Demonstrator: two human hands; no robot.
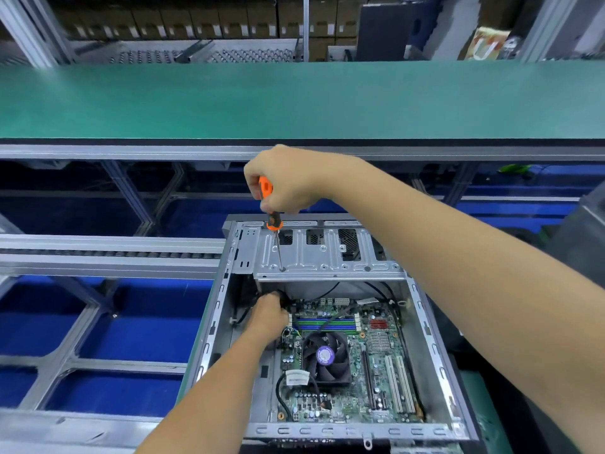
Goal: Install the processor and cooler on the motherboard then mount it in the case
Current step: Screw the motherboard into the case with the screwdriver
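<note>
Motherboard (347,365) sits in the case (435,358), cooler (325,357) on it.
Right hand (284,180) grips an orange screwdriver (271,211), tip on the drive bracket (327,253). Left hand (266,317) reaches under it by a black cable; can't tell its grip.

The left hand (266,317) reaches under the drive bracket (327,257) inside the case (209,339), so its fingertips, and whatever dark thing they touch (perhaps a cable), are hidden in shadow. The right hand (284,180) covers most of the screwdriver (274,224) handle, and the tip is too small to tell whether it sits in a screw. The label on the cooler (325,357) fan hub is too blurred to read, and both arms are cut off by the frame's edges.
</note>
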